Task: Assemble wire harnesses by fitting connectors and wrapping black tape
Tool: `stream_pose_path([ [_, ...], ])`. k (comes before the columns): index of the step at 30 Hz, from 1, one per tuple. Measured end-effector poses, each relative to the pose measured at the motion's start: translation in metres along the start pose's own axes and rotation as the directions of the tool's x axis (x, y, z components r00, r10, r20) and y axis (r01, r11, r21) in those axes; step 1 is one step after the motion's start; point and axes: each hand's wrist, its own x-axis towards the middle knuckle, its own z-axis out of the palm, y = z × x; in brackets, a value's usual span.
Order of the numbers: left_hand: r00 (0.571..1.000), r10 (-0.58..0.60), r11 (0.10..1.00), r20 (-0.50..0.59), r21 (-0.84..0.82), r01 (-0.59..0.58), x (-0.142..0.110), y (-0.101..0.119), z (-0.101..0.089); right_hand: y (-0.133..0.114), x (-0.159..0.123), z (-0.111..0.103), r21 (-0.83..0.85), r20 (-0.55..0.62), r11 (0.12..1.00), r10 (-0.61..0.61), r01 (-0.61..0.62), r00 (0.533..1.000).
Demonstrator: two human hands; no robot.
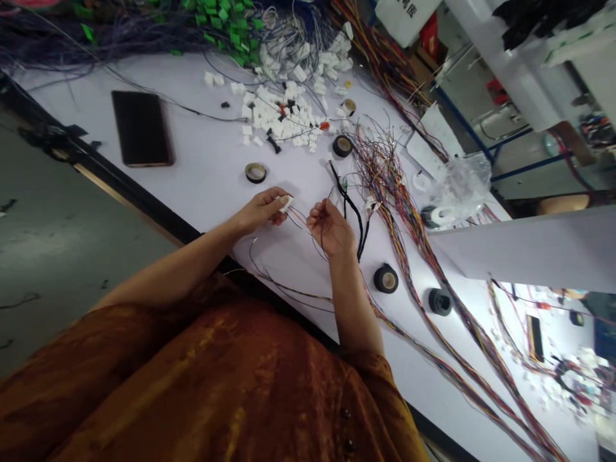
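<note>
Between the thumb and fingers of my left hand (264, 210) is a small white plug connector (286, 204), with a few thin wires running out of it toward the right. My right hand (332, 230) is beside it, palm turned up and fingers curled together. Thin wires (321, 240) pass by these fingers, and the tips appear pinched on one, though the exact grip is too small to make out. Just right of that hand lie black-wrapped cables (355, 208). A roll of tape (255, 172) rests on the white table (202, 192) beyond my left hand.
A pile of white connectors (283, 115) lies at the back, near green connectors (231, 32). A dark phone (143, 128) is at left. Long bundles of coloured wires (423, 250) cross the right side, with black tape rolls (385, 278) beside them. A plastic bag (464, 186) sits farther right.
</note>
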Motion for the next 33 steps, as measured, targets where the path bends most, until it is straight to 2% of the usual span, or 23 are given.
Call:
stream_pose_path([
  [10,1.0,-0.001,0.999,0.014,-0.036,0.001,-0.001,0.003,0.002,0.002,-0.002,-0.003,-0.098,0.023,0.995,-0.024,0.026,0.999],
  [12,1.0,0.003,0.999,0.016,-0.045,-0.002,-0.001,0.003,0.002,0.003,-0.002,-0.002,-0.182,0.026,0.981,-0.058,0.062,0.998],
  [14,1.0,-0.003,0.997,0.013,-0.071,0.004,-0.002,0.003,0.002,0.005,-0.002,-0.001,-0.337,0.06,0.929,-0.142,0.154,0.988],
  [16,1.0,-0.024,0.992,0.013,-0.124,0.026,-0.003,0.003,0.003,0.009,-0.004,0.001,-0.54,0.142,0.776,-0.298,0.326,0.944],
  [18,0.998,-0.056,0.98,0.018,-0.191,0.059,-0.004,0.004,0.005,0.015,-0.006,0.001,-0.713,0.264,0.505,-0.449,0.486,0.854],
  [20,0.996,-0.091,0.963,0.019,-0.254,0.093,-0.005,0.006,0.007,0.021,-0.006,-0.001,-0.797,0.375,0.245,-0.517,0.553,0.77],
  [22,0.991,-0.131,0.945,0.018,-0.299,0.13,-0.005,0.009,0.009,0.027,-0.005,-0.005,-0.825,0.442,0.083,-0.523,0.559,0.729],
  [24,0.985,-0.171,0.932,0.017,-0.322,0.168,-0.005,0.011,0.011,0.03,-0.003,-0.009,-0.828,0.481,-0.013,-0.531,0.56,0.698],
  [27,0.978,-0.209,0.919,0.006,-0.34,0.198,-0.004,0.012,0.012,0.033,-0.001,-0.014,-0.821,0.517,-0.111,-0.563,0.561,0.645],
  [30,0.98,-0.2,0.919,0.01,-0.346,0.191,-0.004,0.011,0.012,0.033,-0.001,-0.015,-0.826,0.521,-0.163,-0.587,0.54,0.62],
  [33,0.988,-0.155,0.924,0.029,-0.35,0.155,-0.003,0.009,0.011,0.034,-0.001,-0.016,-0.825,0.521,-0.177,-0.606,0.537,0.6],
])
